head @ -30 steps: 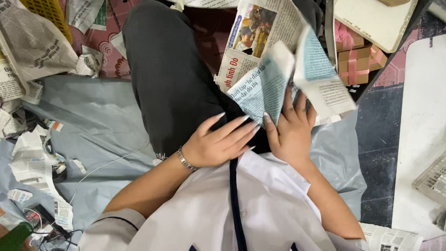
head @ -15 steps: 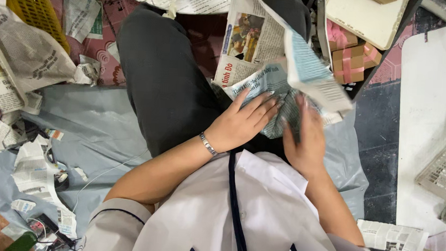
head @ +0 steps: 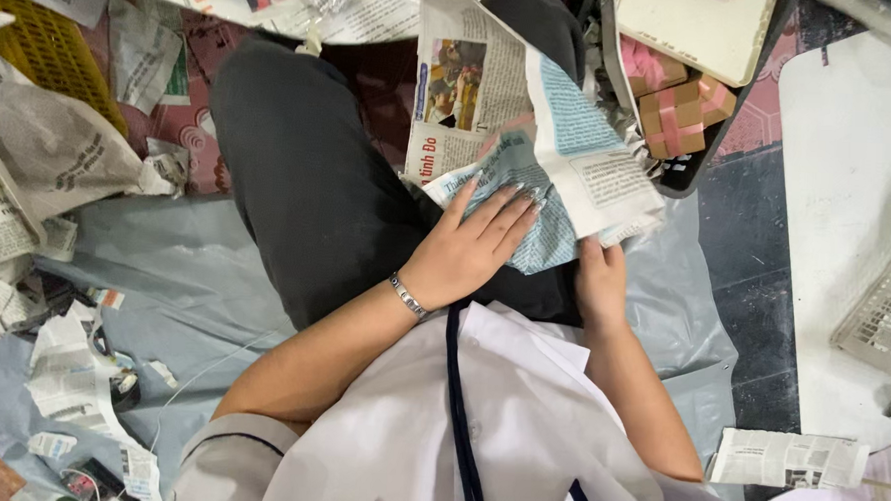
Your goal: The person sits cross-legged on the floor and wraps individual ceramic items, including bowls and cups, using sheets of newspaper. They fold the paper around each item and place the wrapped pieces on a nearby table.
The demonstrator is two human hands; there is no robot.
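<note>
I sit on the floor with a newspaper sheet (head: 580,156) spread over my lap and dark trousers (head: 308,184). My left hand (head: 471,247), with a silver bracelet at the wrist, lies flat on a folded blue-grey part of the sheet, fingers stretched and slightly apart. My right hand (head: 599,279) is at the sheet's near right edge, its fingers tucked under the paper and gripping it. Whatever is under the fold is hidden.
Crumpled newspapers (head: 59,148) and a yellow crate (head: 34,37) lie at the left on a grey plastic sheet (head: 165,258). A black tray of pink and brown blocks (head: 677,100) sits beyond my right knee. A white basket (head: 889,310) and a folded newspaper (head: 787,458) are at the right.
The raised sheet has come down onto my lap. My left hand moved from beside my right hand to lie flat on the paper, and my right hand dropped to the near edge.
</note>
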